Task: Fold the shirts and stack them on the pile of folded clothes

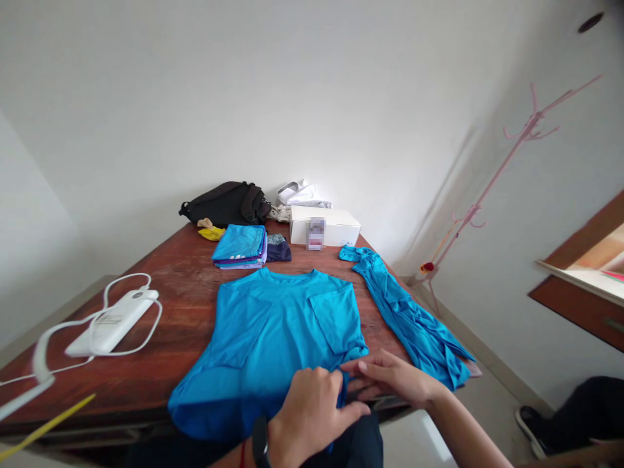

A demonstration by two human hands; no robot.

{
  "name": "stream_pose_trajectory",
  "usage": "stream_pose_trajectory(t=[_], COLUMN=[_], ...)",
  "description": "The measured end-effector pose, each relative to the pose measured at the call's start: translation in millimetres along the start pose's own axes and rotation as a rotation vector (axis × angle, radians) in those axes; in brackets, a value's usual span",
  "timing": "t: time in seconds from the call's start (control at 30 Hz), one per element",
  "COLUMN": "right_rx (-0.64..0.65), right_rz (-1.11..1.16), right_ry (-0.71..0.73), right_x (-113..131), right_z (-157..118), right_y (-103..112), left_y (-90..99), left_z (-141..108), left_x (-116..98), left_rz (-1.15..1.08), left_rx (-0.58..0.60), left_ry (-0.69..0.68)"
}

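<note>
A blue T-shirt lies spread on the wooden table, its neckline away from me and both sleeves folded inward. Its lower hem hangs over the table's near edge. My left hand, with a dark band on the wrist, is closed on the shirt's lower right part, knuckles up. Right beside it, my right hand has its fingertips at the shirt's bunched right side and appears to pinch the cloth there. The fabric between the hands is partly hidden.
Another blue garment lies crumpled along the table's right edge. Folded clothes, a white box and a black bag are at the back. A white power strip with cables is left. A pink coat stand leans right.
</note>
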State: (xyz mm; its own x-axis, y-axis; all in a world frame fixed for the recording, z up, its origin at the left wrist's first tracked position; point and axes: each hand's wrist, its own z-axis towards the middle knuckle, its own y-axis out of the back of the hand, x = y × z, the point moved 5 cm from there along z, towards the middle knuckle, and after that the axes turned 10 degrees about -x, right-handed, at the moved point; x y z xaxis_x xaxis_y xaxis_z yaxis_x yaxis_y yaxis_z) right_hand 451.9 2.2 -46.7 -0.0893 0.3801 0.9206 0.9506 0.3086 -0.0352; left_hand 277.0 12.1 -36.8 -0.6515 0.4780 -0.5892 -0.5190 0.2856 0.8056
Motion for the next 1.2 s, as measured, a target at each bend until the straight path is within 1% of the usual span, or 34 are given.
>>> stream_pose_trajectory(t=[0.1, 0.23, 0.3, 0.37, 0.4, 0.47, 0.5, 0.6, 0.67, 0.77, 0.83, 1.0, 1.13, 1.2], right_rx=[-0.076, -0.101, -0.151, -0.212, -0.221, -0.177, -0.133, -0.022, 0.030, 0.116, 0.143, 0.102, 0.122, 0.127], right_rz=[0.077, 0.096, 0.053, -0.056, -0.127, -0.272, -0.344, -0.561, -0.670, -0.759, -0.787, -0.817, -0.825, -0.778], right_ry=[0.011, 0.012, 0.037, 0.054, 0.047, 0.022, 0.031, 0.170, 0.245, 0.272, 0.303, 0.321, 0.320, 0.315], right_x=[0.8, 0.6, 1.4, 1.6, 0.8, -1.8, -2.3, 2.0, 4.6, 3.6, 2.7, -4.4, -9.3, -8.2], right_z=[6.8, 5.5, 1.4, -4.3, -7.6, -14.2, -17.5, -25.9, -28.4, -25.8, -21.4, -11.9, -10.0, -8.9], right_y=[-1.9, -2.8, 0.2, 3.0, 2.4, -4.2, -10.1, -31.9, -45.8, -61.6, -67.6, -68.8, -69.8, -69.7], left_y=[-9.8, -11.8, -10.7, -6.4, -3.1, 3.3, 5.2, 5.3, 3.7, 1.7, 0.0, -1.0, 0.6, 1.1], left_z=[17.2, 26.1, 27.2, 28.3, 29.1, 31.2, 32.3, 34.0, 34.6, 35.7, 35.9, 35.4, 35.1, 35.3], left_x=[-0.6, 7.7, 11.8, 15.5, 17.0, 20.7, 22.9, 30.6, 34.3, 37.4, 38.7, 39.4, 39.6, 40.5], left_rz=[0.102, 0.187, 0.169, 0.127, 0.097, 0.002, -0.072, -0.353, -0.504, -0.594, -0.608, -0.642, -0.668, -0.680], left_rx=[-0.036, -0.065, -0.072, -0.086, -0.090, -0.059, -0.012, 0.186, 0.269, 0.288, 0.289, 0.314, 0.337, 0.339], left_ry=[0.040, 0.079, 0.071, 0.055, 0.044, 0.038, 0.047, 0.128, 0.163, 0.148, 0.142, 0.136, 0.125, 0.136])
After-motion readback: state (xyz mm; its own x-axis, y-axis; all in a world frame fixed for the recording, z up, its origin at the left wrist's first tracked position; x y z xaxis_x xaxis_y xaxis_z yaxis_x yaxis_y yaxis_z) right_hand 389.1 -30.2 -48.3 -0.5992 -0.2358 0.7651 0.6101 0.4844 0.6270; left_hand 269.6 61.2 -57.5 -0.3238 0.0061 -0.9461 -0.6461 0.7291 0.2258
